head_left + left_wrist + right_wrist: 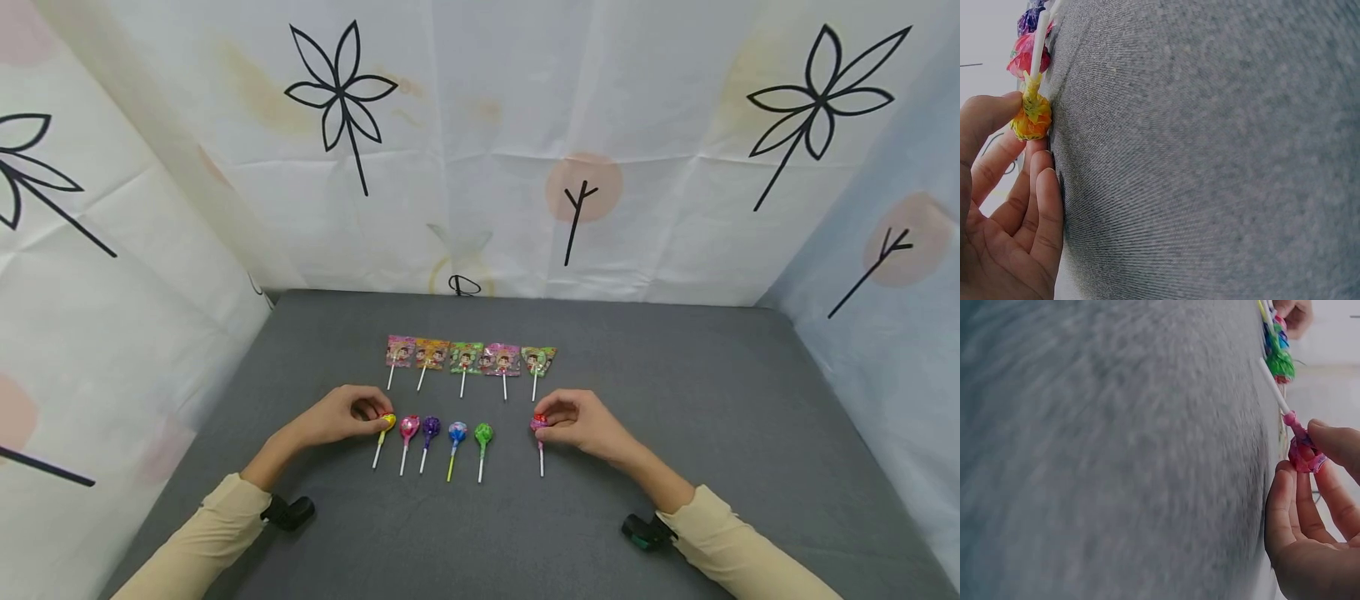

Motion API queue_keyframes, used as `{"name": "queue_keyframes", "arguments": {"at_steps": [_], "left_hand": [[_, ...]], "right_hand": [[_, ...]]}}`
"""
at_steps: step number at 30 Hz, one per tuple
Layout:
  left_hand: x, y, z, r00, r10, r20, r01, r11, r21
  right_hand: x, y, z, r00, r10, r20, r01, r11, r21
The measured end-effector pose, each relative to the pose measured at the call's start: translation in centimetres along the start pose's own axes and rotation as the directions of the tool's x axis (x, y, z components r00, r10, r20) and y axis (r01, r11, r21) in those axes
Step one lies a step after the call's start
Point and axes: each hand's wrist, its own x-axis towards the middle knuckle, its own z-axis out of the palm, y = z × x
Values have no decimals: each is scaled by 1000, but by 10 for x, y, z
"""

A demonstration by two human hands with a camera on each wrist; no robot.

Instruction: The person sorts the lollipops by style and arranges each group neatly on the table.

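Observation:
My left hand (358, 414) pinches the head of a yellow lollipop (1032, 119) between thumb and fingers, its white stick pointing toward me in the head view. On the right, a pink and red lollipop (1305, 453) is pinched by its head in my right hand (581, 422). Between the hands lies a row of ball lollipops: a pink one (408, 427), a purple one (431, 427), a blue one (457, 432) with a yellow stick and a green one (483, 433). The gap from the green one to the right-hand lollipop is wider than the others.
Behind this row lies a second row of flat-wrapped lollipops, among them a pink packet (401, 350), an orange packet (432, 353) and a green packet (538, 360). Everything rests on a grey cloth-covered table (675, 367). White printed curtains (495, 100) enclose its back and sides.

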Motion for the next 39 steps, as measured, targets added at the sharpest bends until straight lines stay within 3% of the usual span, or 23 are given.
{"name": "queue_keyframes", "arguments": {"at_steps": [11, 21, 27, 39], "left_hand": [[0, 0, 0, 1000, 1, -5, 0, 1000, 7], [1, 4, 0, 999, -40, 9, 40, 999, -11], [1, 3, 1, 1000, -21, 5, 21, 1000, -12], [1, 4, 1, 999, -49, 12, 49, 999, 8]], "right_hand": [[11, -5, 21, 999, -30, 36, 30, 1000, 9], [17, -9, 35, 999, -25, 32, 29, 992, -119], [17, -10, 37, 1000, -18, 12, 20, 979, -202], [15, -7, 37, 1000, -11, 2, 11, 978, -211]]}}
